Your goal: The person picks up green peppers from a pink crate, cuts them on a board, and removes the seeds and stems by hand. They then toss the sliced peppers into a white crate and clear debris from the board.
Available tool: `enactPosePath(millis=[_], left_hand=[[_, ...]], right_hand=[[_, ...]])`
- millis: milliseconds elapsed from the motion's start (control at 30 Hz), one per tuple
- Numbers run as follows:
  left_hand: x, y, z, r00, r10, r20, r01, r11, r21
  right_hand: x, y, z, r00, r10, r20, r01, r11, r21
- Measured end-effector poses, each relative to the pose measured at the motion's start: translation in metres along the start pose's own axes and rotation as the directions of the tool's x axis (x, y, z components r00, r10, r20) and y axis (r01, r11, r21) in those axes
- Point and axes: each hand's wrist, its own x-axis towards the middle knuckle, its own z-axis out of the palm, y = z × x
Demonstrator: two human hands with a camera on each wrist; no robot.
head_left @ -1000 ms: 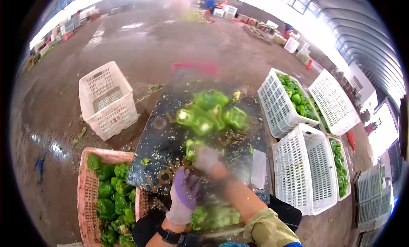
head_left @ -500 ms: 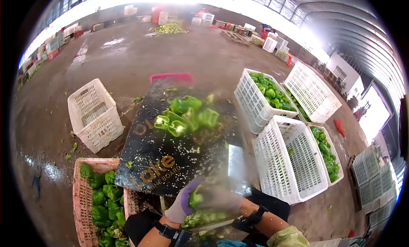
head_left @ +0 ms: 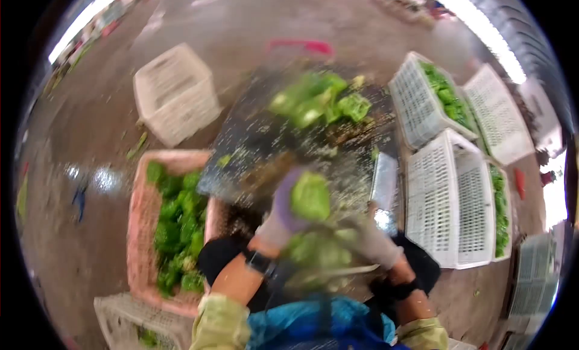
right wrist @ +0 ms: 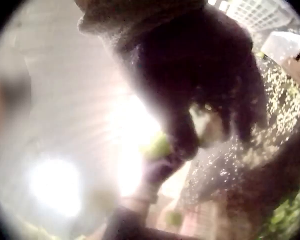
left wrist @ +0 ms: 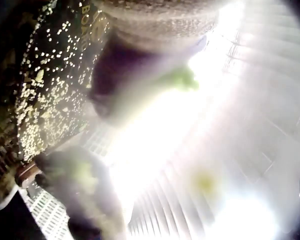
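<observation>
Head view: near the middle of the frame, the gloved left hand (head_left: 284,199) grips a green bell pepper (head_left: 310,196), fingers bent round its side. At the pepper's 4 o'clock is the gloved right hand (head_left: 373,238), badly blurred; the right wrist view shows its fingers bent near a pale lump (right wrist: 207,125), but whether they hold it I cannot tell. Blurred green scraps (head_left: 319,248) lie at 6 o'clock, just below the hands.

Toward 12 o'clock stretches a black cutting board (head_left: 241,130), strewn with pale seeds (head_left: 347,187). More green peppers (head_left: 319,99) sit together near its far end, and a wide-bladed knife (head_left: 385,178) lies along its edge at 3 o'clock.

At 8 o'clock of the frame, a pink crate (head_left: 139,223) is heaped with bell peppers (head_left: 175,229). One white crate (head_left: 184,114) stands at 10 o'clock, a pepper-filled lattice crate (head_left: 410,102) at 2 o'clock, and a tall slatted crate (head_left: 429,205) between 3 and 4 o'clock.
</observation>
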Motion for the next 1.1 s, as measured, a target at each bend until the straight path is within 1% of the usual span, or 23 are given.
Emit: enactPosePath(millis=[67,133,200,267,333,400,467,500,533,567,633,667,700,733,767,800,833,867,933,967,1033,1067,1100], left_hand=[[-0.002,0.005,0.026,0.994,0.110,-0.013,-0.108,0.991,0.084],[0.004,0.002,0.017,0.996,0.065,0.062,-0.066,0.998,0.015],[0.003,-0.003,0.018,0.995,0.097,0.017,-0.099,0.990,0.102],[0.005,-0.002,0.010,0.978,0.191,-0.080,-0.130,0.866,0.482],[0.003,-0.008,0.009,0.961,0.247,-0.128,-0.097,0.729,0.677],[0.000,-0.012,0.008,0.960,0.277,0.035,-0.174,0.495,0.851],[-0.002,-0.008,0.013,0.927,0.303,0.222,-0.285,0.183,0.941],[0.001,-0.005,0.015,0.977,0.205,0.060,-0.176,0.616,0.768],[0.004,-0.002,0.017,0.990,0.099,-0.104,-0.048,0.910,0.412],[0.008,0.002,0.011,0.983,0.127,-0.131,-0.060,0.903,0.426],[0.012,-0.002,-0.002,0.979,0.178,-0.097,-0.098,0.836,0.540],[0.011,-0.012,-0.007,0.981,0.191,-0.039,-0.123,0.763,0.634],[0.014,-0.016,-0.009,0.992,0.104,-0.070,-0.052,0.850,0.525],[0.016,-0.019,-0.009,0.995,0.016,-0.099,0.026,0.914,0.405],[0.014,-0.024,-0.010,0.983,0.160,0.092,-0.179,0.697,0.694],[0.009,-0.026,-0.008,0.979,0.170,0.116,-0.199,0.643,0.739],[0.004,-0.028,-0.007,0.974,0.179,0.140,-0.220,0.586,0.780],[0.007,-0.022,-0.010,0.996,0.084,-0.002,-0.063,0.757,0.650],[0.008,-0.016,-0.016,0.999,0.007,-0.037,0.021,0.718,0.696],[0.004,-0.014,-0.020,0.998,0.028,0.059,-0.065,0.497,0.865],[0.006,-0.023,0.024,0.960,-0.007,-0.281,0.172,0.805,0.568],[0.005,-0.022,0.024,0.989,-0.037,-0.146,0.133,0.675,0.726],[0.007,-0.029,0.013,0.970,0.020,-0.241,0.149,0.736,0.661]], right_hand=[[-0.005,0.003,0.002,0.971,-0.059,-0.230,0.011,0.979,-0.203],[-0.002,-0.015,-0.002,0.898,-0.081,-0.432,0.141,0.984,0.109],[0.006,-0.029,0.004,0.875,-0.190,-0.445,0.271,0.954,0.125],[0.016,-0.042,0.012,0.856,-0.333,-0.396,0.360,0.933,-0.006],[0.025,-0.046,0.026,0.903,-0.229,-0.363,0.175,0.969,-0.173],[0.040,-0.018,0.032,0.954,0.036,-0.298,-0.001,0.993,0.117],[0.042,0.016,0.026,0.969,0.100,-0.226,0.060,0.790,0.610],[0.035,0.011,0.008,0.985,0.049,-0.163,0.103,0.591,0.800],[0.025,-0.005,-0.010,0.992,-0.011,-0.125,0.121,0.341,0.932],[0.011,-0.015,-0.012,0.988,0.002,-0.157,0.157,0.029,0.987],[0.016,0.047,0.017,0.986,-0.135,-0.099,0.135,0.283,0.950],[0.020,0.047,0.026,0.997,-0.059,-0.056,0.074,0.357,0.931],[0.028,0.032,0.029,0.997,0.075,0.006,-0.034,0.376,0.926],[0.030,0.029,0.030,0.995,0.096,0.028,-0.051,0.255,0.966],[0.029,0.026,0.028,0.996,0.086,0.025,-0.034,0.104,0.994],[0.027,0.036,0.026,0.991,0.078,0.113,-0.102,-0.133,0.986],[0.025,0.030,0.018,0.996,0.067,0.061,-0.049,-0.171,0.984],[0.025,0.025,0.013,0.999,-0.040,0.026,-0.033,-0.169,0.985],[0.024,0.035,0.011,0.989,0.061,0.135,-0.123,-0.169,0.978],[0.025,0.039,0.012,0.987,0.026,0.157,-0.149,-0.181,0.972],[0.025,0.048,0.020,0.983,0.011,0.183,-0.177,-0.218,0.960],[0.026,0.042,0.020,0.979,0.000,0.202,-0.198,-0.196,0.960],[0.027,0.036,0.020,0.975,-0.011,0.220,-0.219,-0.173,0.960]])
